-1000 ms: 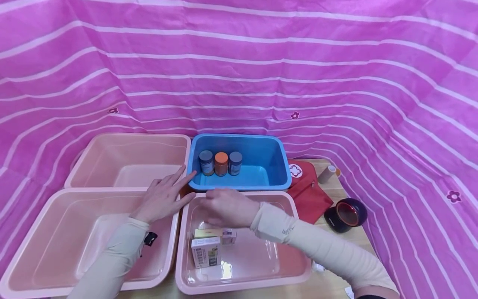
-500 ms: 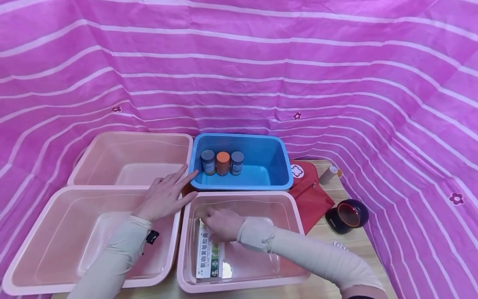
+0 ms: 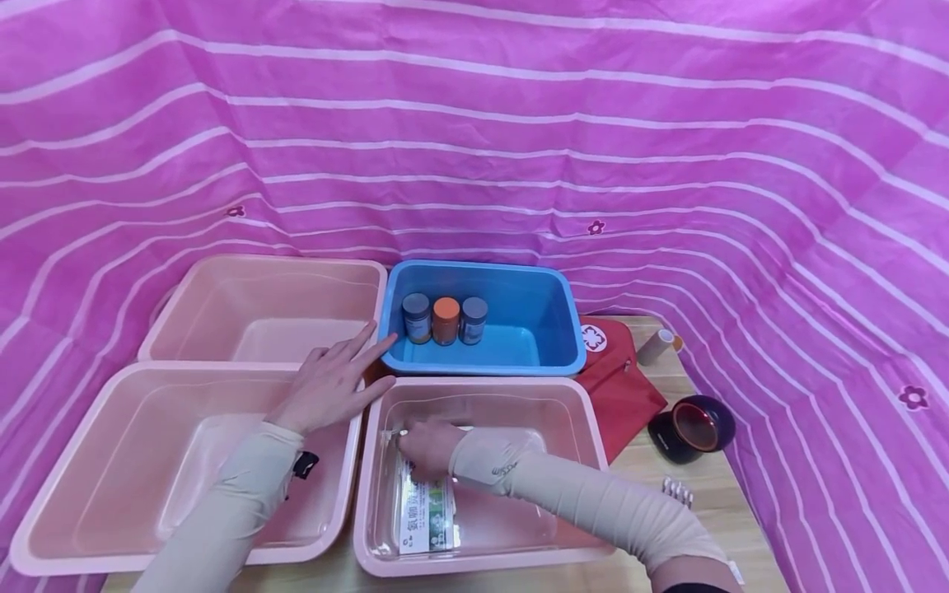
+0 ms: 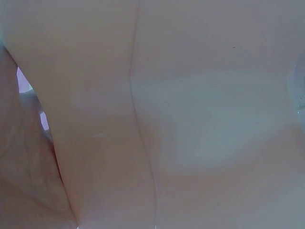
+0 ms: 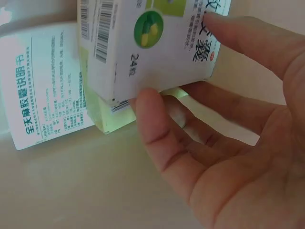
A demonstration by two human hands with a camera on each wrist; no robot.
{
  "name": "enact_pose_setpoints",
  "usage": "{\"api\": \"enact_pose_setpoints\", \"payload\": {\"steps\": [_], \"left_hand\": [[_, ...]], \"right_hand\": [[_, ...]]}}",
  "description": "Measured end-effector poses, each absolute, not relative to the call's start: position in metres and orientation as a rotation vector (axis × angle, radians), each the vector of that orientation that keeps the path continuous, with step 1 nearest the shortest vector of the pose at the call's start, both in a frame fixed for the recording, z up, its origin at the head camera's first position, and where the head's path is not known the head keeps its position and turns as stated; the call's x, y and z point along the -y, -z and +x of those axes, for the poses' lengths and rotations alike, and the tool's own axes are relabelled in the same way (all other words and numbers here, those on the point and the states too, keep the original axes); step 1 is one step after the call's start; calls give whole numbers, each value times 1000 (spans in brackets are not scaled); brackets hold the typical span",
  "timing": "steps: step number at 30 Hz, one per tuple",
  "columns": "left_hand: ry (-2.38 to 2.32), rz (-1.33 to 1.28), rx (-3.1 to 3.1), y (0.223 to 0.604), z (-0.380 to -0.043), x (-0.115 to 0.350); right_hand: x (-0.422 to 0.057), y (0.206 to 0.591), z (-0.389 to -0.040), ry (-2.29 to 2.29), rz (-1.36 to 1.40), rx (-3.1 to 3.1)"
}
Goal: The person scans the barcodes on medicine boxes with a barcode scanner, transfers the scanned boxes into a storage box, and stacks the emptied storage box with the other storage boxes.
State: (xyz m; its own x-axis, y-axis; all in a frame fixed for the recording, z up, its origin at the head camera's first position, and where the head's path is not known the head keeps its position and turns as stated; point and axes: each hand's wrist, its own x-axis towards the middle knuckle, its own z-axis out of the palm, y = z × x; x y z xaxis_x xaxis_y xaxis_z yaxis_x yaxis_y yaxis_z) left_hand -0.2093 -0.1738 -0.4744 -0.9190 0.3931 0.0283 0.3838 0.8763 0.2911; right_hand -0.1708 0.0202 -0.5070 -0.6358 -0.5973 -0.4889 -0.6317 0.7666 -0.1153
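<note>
My right hand (image 3: pixel 433 449) reaches into the front right pink bin (image 3: pixel 485 564). Thumb and fingers grip one end of a white and green capsule medicine box (image 5: pixel 167 43), also seen in the head view (image 3: pixel 425 519). Close behind it in the right wrist view are a yellow-green box (image 5: pixel 107 114) and a white printed medicine box (image 5: pixel 47 86). My left hand (image 3: pixel 322 387) rests over the rims where the bins meet, its fingers spread and holding nothing. Mostly pink plastic (image 4: pixel 214 124) fills the left wrist view.
The blue bin (image 3: pixel 482 368) at the back holds three lidded jars (image 3: pixel 446 321). More pink bins (image 3: pixel 185 560) stand to the left. On the right lie a red pouch (image 3: pixel 619 395), a white tube (image 3: pixel 656 347), a dark round device (image 3: pixel 691 428) and a small white item (image 3: pixel 677 491).
My right hand has moved down and leftward into the front right bin. The white and green medicine box has turned, showing its long printed face. The left hand stays at the rims.
</note>
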Motion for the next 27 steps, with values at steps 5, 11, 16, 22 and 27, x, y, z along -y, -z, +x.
{"api": "enact_pose_setpoints", "payload": {"steps": [5, 11, 16, 22, 27], "left_hand": [[-457, 629, -3015, 472, -209, 173], [-462, 627, -3004, 472, -208, 172], [-466, 619, -2999, 474, -210, 173], [-459, 618, -2997, 475, -210, 173], [-456, 614, -2985, 476, -211, 173]], "right_hand": [[-24, 503, -172, 16, -836, -2412], [-29, 495, -174, 123, -786, -2361], [-31, 487, -176, 309, -735, -2297], [-33, 481, -176, 379, -704, -2253], [-39, 471, -180, 378, -757, -2244]]}}
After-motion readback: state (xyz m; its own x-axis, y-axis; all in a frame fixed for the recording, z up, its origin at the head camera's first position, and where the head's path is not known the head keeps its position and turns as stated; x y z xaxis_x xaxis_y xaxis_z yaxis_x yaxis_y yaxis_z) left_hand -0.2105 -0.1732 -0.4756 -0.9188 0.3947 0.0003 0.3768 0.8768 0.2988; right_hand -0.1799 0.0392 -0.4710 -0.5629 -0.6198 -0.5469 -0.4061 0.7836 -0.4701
